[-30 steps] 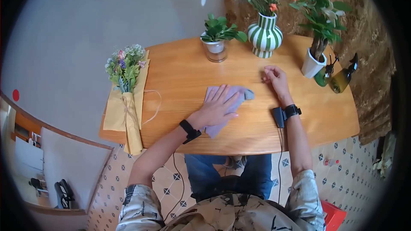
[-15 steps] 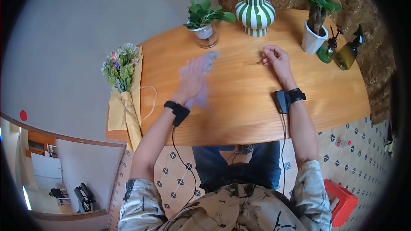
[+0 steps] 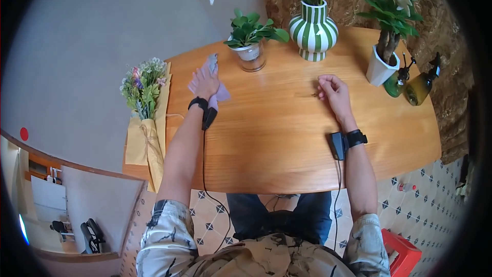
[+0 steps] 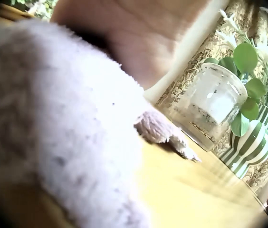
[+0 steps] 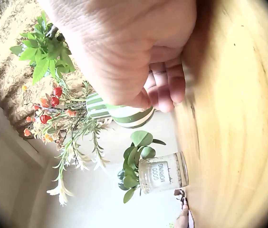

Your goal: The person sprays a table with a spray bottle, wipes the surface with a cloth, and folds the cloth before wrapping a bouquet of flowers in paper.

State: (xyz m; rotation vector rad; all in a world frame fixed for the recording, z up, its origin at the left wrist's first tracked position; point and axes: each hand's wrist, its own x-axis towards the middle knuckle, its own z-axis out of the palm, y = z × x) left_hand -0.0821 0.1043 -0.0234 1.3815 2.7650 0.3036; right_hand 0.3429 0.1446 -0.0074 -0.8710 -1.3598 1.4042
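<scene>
In the head view my left hand (image 3: 206,83) lies flat on a pale purple cloth (image 3: 222,94) toward the back left of the wooden table (image 3: 266,138). Its fingers are spread over the fabric, and a greyish corner sticks out past them. The left wrist view shows the fuzzy cloth (image 4: 77,114) large in front, bunched under the palm. My right hand (image 3: 335,96) rests at the table's right side, fingers loosely curled with nothing in them. In the right wrist view that same hand (image 5: 119,47) has its little-finger side down at the tabletop.
A glass-potted plant (image 3: 251,54) stands right of the cloth. Behind are a green-striped vase (image 3: 313,33) of flowers, a white-potted plant (image 3: 382,69) and two spray bottles (image 3: 421,88). A paper-wrapped bouquet (image 3: 151,138) lies at the left edge. Cables (image 3: 205,169) hang from both wrists.
My left hand has slid the cloth left and away from me, from mid-table to beside the glass pot. My right hand has stayed in about the same place.
</scene>
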